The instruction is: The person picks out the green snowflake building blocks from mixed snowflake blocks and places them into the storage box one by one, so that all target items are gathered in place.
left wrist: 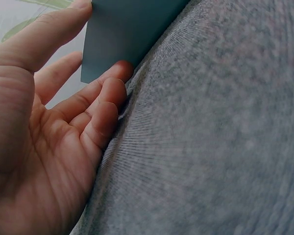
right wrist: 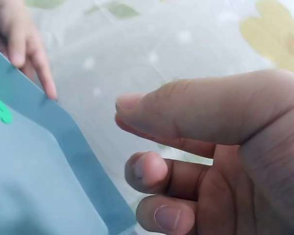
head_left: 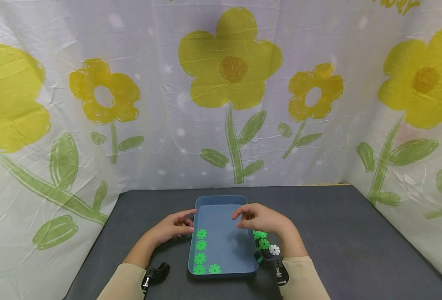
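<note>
A blue tray (head_left: 226, 225) lies on the dark tabletop in the head view. Several green notched plastic discs (head_left: 201, 245) line its left side, and another green disc (head_left: 215, 269) is by the front wall. My left hand (head_left: 173, 227) touches the tray's left wall with its fingertips; in the left wrist view its fingers (left wrist: 105, 117) bend loosely beside the tray wall (left wrist: 117, 39). Over the tray's right half hovers my right hand (head_left: 263, 218), fingers loosely bent. Nothing shows between its thumb and fingers (right wrist: 152, 169) in the right wrist view.
Outside the tray's right wall, partly behind the right forearm, sit more green discs (head_left: 263, 243) and a white disc (head_left: 274, 250). A flower-printed cloth (head_left: 161, 125) hangs behind and beside the dark table (head_left: 337, 241). Black straps (head_left: 155, 275) circle both wrists.
</note>
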Tool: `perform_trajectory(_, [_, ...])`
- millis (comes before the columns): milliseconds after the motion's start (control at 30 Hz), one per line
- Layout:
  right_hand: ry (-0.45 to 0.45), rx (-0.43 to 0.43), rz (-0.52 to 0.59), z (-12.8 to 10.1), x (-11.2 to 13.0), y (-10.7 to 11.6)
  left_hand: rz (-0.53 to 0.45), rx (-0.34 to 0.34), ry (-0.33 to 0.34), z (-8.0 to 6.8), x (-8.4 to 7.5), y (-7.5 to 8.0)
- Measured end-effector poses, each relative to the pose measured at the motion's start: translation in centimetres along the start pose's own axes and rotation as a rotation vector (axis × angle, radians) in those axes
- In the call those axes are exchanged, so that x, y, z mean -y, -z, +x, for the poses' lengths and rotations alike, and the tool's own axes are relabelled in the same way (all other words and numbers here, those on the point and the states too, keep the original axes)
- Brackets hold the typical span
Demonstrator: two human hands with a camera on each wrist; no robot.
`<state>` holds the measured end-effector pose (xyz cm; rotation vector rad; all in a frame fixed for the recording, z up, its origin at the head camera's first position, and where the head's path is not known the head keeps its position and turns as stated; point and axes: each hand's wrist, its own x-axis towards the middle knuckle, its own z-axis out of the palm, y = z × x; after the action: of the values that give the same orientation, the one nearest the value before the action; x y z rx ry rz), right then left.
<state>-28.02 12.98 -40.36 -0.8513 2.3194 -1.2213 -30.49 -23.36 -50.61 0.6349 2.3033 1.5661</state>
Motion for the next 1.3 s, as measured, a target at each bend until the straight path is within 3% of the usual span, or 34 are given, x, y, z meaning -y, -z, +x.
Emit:
perform_trajectory(167, [-0.017,-0.098,0.057,-0.6,-2.4,1.4,-0.007,-0.002,0.010,-0.1,-0.2,0.0])
perform_trajectory(367, [-0.101,-0.198,0.071,-1.8,-5.3,2.5,-0.004,0.006,0.011,0.0,-0.4,0.0])
perform_trajectory(667, [-0.177,-0.097,0.060,-2.3,-8.2,2.3,0.012,0.006,0.018,0.0,-0.1,0.0])
perform_trajectory(1000, [-0.318,-0.172,-0.120,-1.6,-8.2,1.0,0.010,-0.003,0.023,-0.1,-0.1,0.0])
perform_trajectory(1300, [-0.311,-0.215,-0.164,-1.0,-8.5,0.6,0.011,-0.007,0.025,-0.2,-0.4,0.0])
